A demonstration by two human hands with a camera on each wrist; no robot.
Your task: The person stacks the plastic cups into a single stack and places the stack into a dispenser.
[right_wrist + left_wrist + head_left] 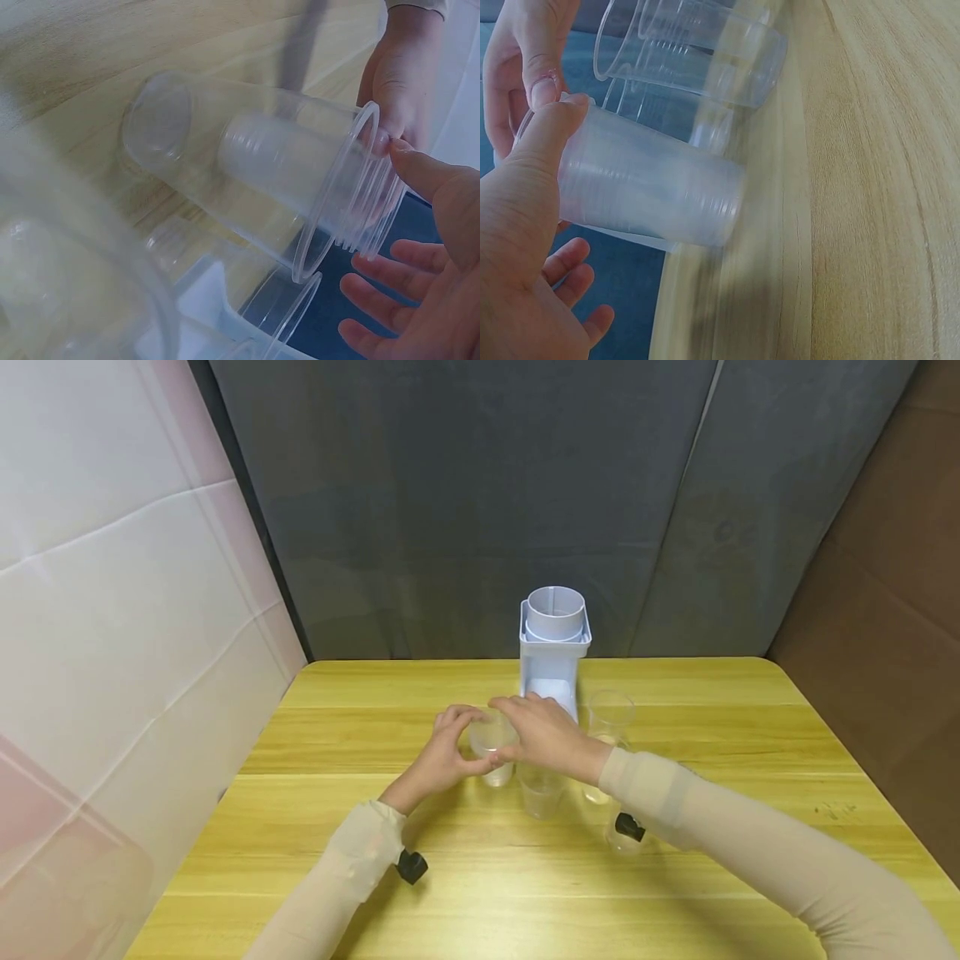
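A stack of clear plastic cups (493,739) stands upright between my two hands, close over the table. My left hand (442,756) holds it by the rim from the left, thumb in front and forefinger behind. The right hand (551,735) grips the same rim from the right, thumbs nearly meeting at the near side. Several nested rims show in the right wrist view, where the stack (360,217) is partly hidden by a single clear cup (225,180). That single cup (542,795) stands just right of the stack, below my right hand.
Behind the hands rises a pale blue cup dispenser (553,652) with a round tube on top. More clear cups (611,708) stand right of it, partly behind my right forearm. The wooden table (360,727) ends at a dark back wall (450,527).
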